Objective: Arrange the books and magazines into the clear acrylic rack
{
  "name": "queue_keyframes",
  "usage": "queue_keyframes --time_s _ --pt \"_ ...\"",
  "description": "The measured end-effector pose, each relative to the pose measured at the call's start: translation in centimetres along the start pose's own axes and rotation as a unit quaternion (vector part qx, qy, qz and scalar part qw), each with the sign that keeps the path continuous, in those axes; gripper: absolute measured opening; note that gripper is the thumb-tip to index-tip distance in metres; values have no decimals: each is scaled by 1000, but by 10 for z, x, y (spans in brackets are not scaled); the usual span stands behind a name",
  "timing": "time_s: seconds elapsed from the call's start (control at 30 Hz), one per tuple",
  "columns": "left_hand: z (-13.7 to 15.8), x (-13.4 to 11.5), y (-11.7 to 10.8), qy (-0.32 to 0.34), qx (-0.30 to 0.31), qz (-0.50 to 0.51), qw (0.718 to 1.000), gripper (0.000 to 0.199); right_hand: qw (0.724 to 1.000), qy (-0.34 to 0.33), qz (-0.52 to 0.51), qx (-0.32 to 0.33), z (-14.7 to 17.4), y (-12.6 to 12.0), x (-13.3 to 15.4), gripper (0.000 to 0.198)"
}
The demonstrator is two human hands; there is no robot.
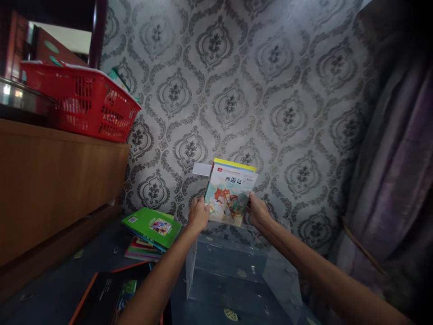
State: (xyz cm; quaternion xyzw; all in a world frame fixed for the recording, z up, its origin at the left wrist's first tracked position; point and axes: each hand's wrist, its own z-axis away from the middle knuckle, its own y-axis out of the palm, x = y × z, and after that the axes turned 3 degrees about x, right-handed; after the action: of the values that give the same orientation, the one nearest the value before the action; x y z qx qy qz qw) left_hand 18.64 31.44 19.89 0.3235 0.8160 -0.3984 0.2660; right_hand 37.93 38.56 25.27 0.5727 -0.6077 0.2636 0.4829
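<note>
Between my two hands, upright in front of the wall, is a thin illustrated book (230,194) with a pale cover and Chinese title characters. A yellow edge (235,163) shows behind its top, perhaps another book. My left hand (199,214) grips the lower left side, fingers mostly hidden behind. Closed on the right edge is my right hand (259,210). Below the book stands a clear plastic box (191,275) on the dark blue surface. A white strip (202,169) sticks out left of the book; what it belongs to cannot be told.
Left of the box lies a stack of books topped by a green book (152,228). Nearer is a black book (101,293) with orange edges, partly behind my left forearm. A red plastic basket (84,101) sits on a wooden cabinet (61,180). Curtains (389,180) hang at right.
</note>
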Motion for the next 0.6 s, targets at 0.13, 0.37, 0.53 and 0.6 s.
queue_keyframes --time_s 0.13,0.37,0.53,0.6 --pt "-4 2 0 -1 4 22 1000 41 1000 -2 -4 4 2 -1 -1 16" --pt "-11 18 -3 -36 -3 79 996 60 1000 -6 -21 -6 5 -9 -3 12" --pt "-2 37 -10 -83 0 88 993 52 999 -6 -27 -30 23 -31 -3 9" --pt "4 42 -12 -100 3 85 991 49 999 -3 -23 -25 35 -40 -4 10"
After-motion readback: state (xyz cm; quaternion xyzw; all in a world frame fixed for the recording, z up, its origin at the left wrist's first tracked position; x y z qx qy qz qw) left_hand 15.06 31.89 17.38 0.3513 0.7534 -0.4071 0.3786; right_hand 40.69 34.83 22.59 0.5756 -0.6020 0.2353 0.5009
